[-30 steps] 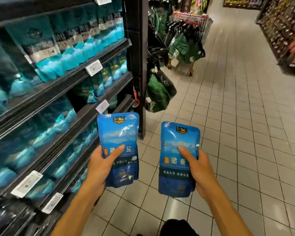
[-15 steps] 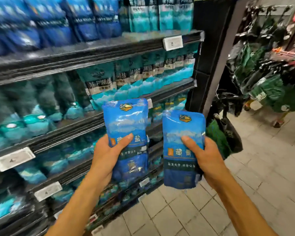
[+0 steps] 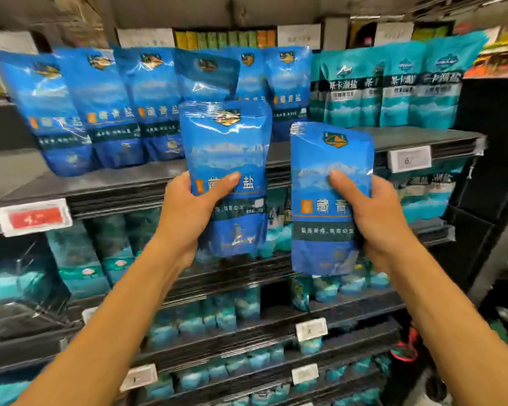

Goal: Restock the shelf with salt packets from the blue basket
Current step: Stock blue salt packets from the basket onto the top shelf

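Salt pkts: your left hand (image 3: 188, 206) grips one (image 3: 226, 171), right hand (image 3: 376, 212) another (image 3: 329, 197); you've swung from aisle to face the matching blue row (image 3: 106, 106) on top shelf (image 3: 417, 137) — ready to place.

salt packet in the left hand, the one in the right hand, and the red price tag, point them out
salt packet in left hand (image 3: 226, 148), head view, upper front panel
salt packet in right hand (image 3: 323, 159), head view, upper front panel
red price tag (image 3: 35, 217), head view, red centre
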`<state>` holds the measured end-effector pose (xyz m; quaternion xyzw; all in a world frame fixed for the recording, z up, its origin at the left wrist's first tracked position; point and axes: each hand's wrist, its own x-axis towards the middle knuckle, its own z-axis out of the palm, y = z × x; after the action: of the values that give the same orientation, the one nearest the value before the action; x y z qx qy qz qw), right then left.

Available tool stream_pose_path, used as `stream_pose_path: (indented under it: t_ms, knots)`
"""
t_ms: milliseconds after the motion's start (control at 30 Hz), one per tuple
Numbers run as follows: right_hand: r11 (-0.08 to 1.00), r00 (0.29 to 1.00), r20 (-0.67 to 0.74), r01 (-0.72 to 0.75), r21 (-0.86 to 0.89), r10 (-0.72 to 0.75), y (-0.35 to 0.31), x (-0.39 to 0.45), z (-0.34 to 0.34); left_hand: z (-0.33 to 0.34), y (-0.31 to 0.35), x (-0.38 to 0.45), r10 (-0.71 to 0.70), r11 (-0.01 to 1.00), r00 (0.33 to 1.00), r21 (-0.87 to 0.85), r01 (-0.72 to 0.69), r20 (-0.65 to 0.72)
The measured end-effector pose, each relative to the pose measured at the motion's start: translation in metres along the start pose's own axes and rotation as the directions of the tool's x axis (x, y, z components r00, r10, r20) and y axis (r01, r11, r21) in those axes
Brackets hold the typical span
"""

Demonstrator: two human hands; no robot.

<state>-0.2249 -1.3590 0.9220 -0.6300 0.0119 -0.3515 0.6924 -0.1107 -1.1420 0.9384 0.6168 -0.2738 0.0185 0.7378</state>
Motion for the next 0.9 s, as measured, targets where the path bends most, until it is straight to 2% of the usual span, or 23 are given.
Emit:
stream_pose_path:
  t_ms: [200, 333, 500, 700, 800, 900]
  knots:
    - [0.993, 0.990, 0.077, 0.116, 0.032, -0.118, -0.024, 0.092, 0.053, -0.028, 0.039, 0.082, 0.114, 0.993, 0.989, 0.035, -0.111, -0.092]
    - [0.986, 0.982, 0.103, 0.156, 0.054, -0.161, -0.039, 0.146, 0.074, -0.032, 0.054, 0.124, 0.068, 0.996, 0.991, -0.041, -0.074, -0.117]
    - [0.982, 0.980, 0.068, 0.184, 0.027, -0.186, -0.040, 0.212, 0.073, 0.004, 0.049, 0.164, 0.062, 0.995, 0.995, -0.074, -0.068, -0.080]
    - [0.992, 0.988, 0.087, 0.130, 0.001, -0.129, -0.015, 0.268, 0.038, 0.068, 0.017, 0.208, -0.004, 0.998, 0.999, -0.055, 0.002, -0.038]
    - [0.992, 0.975, 0.219, 0.063, -0.105, -0.039, -0.001, 0.279, 0.012, 0.077, -0.004, 0.216, -0.008, 0.997, 0.999, 0.079, 0.012, -0.046]
    - [0.947, 0.937, 0.337, 0.024, -0.320, 0.090, 0.006, 0.280, -0.014, 0.068, -0.016, 0.216, 0.068, 0.930, 0.998, 0.361, -0.069, 0.015]
